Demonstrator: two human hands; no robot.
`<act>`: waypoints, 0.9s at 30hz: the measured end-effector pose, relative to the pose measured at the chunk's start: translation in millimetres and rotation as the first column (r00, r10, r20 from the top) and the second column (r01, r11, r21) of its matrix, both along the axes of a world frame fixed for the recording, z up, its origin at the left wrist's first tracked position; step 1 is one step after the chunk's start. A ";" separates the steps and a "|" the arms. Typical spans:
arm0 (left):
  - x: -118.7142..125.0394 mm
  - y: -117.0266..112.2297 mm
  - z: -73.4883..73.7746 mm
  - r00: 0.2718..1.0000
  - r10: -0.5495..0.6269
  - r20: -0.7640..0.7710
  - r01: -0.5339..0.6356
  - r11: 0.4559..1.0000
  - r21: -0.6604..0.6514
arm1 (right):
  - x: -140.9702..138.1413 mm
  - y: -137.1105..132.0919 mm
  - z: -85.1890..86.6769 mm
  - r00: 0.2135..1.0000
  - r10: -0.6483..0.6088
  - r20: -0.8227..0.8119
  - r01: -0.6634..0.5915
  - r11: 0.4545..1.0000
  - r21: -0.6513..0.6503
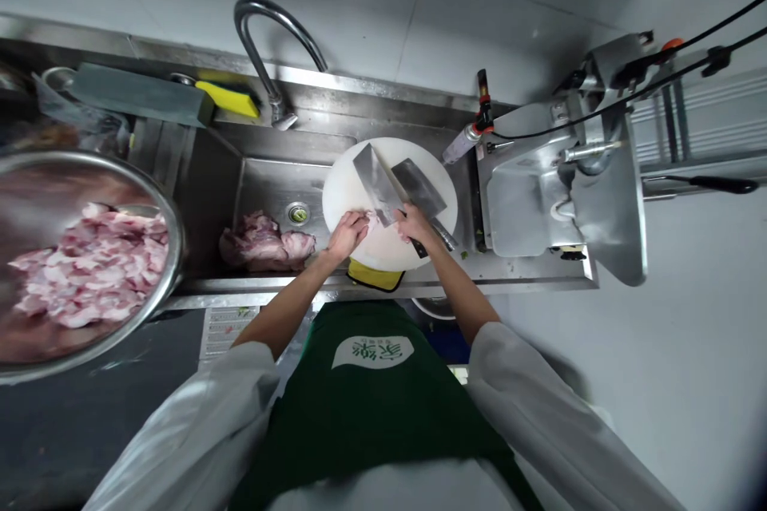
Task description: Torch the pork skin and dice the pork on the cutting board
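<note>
A round white cutting board [344,184] lies in front of me at the sink. My right hand [413,225] is closed round the handle of a cleaver [375,176], whose broad blade slants up and left over the board. Just left of the blade, my left hand [351,233] has its fingers curled onto a small piece of pale pink meat [374,219], pressing it to the board. A second cleaver [419,186] with a darker blade rests on the board behind my right hand.
Raw meat [267,243] lies in the sink [269,176], beside the drain. A large steel bowl [173,255] of cut meat stands left. A faucet [264,56] arches behind. To the right are a blowtorch [464,142] and a slicer [605,184]. A yellow cloth [375,277] sits under the board's front edge.
</note>
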State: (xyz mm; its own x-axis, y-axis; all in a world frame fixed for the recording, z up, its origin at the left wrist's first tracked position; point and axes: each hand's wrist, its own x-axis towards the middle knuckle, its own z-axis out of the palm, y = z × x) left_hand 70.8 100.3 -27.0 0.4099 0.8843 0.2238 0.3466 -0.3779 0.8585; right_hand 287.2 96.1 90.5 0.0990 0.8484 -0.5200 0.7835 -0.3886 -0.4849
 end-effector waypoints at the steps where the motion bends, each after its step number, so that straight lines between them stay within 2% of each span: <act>1: -1.9 -4.0 0.2 1.000 0.009 -0.019 -0.009 1.000 0.011 | 7.6 -9.8 1.1 1.000 0.006 0.023 -0.006 1.000 -0.006; 4: -8.3 -13.8 7.2 0.996 0.092 -0.021 -0.091 0.995 0.041 | 14.7 -37.7 6.2 0.978 0.040 0.204 -0.055 0.996 0.071; 6: -9.5 -15.8 15.2 0.982 0.188 0.029 -0.190 0.980 0.067 | 5.6 -51.3 9.6 0.954 0.033 0.298 -0.075 0.988 0.131; 8: -5.1 -13.3 21.1 0.969 0.235 0.071 -0.241 0.966 0.091 | -9.9 -59.4 11.0 0.953 0.055 0.300 -0.095 0.988 0.122; 9: -0.8 -10.6 22.2 0.974 0.216 0.072 -0.223 0.969 0.103 | -17.7 -62.2 10.7 0.956 0.078 0.283 -0.112 0.988 0.106; 11: 9.9 -4.2 19.6 0.994 0.108 0.028 -0.110 0.987 0.120 | -29.2 -68.7 9.0 0.958 0.127 0.256 -0.149 0.987 0.067; 14: 23.2 2.8 8.7 0.997 -0.048 -0.065 0.054 0.993 0.104 | -28.5 -93.4 7.8 0.950 0.158 0.268 -0.159 0.987 -0.021; 18: 26.3 3.1 -1.7 0.981 -0.062 -0.182 0.090 0.984 0.152 | -7.6 -145.5 14.3 0.940 0.194 0.282 -0.155 0.976 -0.156; 20: 24.8 2.0 -2.9 0.966 -0.063 -0.249 0.114 0.973 0.199 | -3.9 -153.5 16.1 0.934 0.211 0.289 -0.156 0.967 -0.202; 21: 24.0 1.9 -3.1 0.960 -0.063 -0.274 0.125 0.969 0.214 | -6.3 -148.2 15.2 0.933 0.214 0.291 -0.157 0.966 -0.205; 23: 22.3 2.9 -3.6 0.950 -0.072 -0.303 0.144 0.964 0.225 | -18.8 -119.2 9.6 0.938 0.207 0.277 -0.173 0.974 -0.142; 25: 20.8 4.8 -4.3 0.946 -0.093 -0.309 0.167 0.960 0.223 | -34.0 -75.1 1.0 0.947 0.189 0.259 -0.196 0.981 -0.001; 27: 20.1 6.2 -4.4 0.943 -0.124 -0.308 0.197 0.956 0.216 | -40.7 -32.4 -6.1 0.954 0.164 0.252 -0.190 0.979 0.080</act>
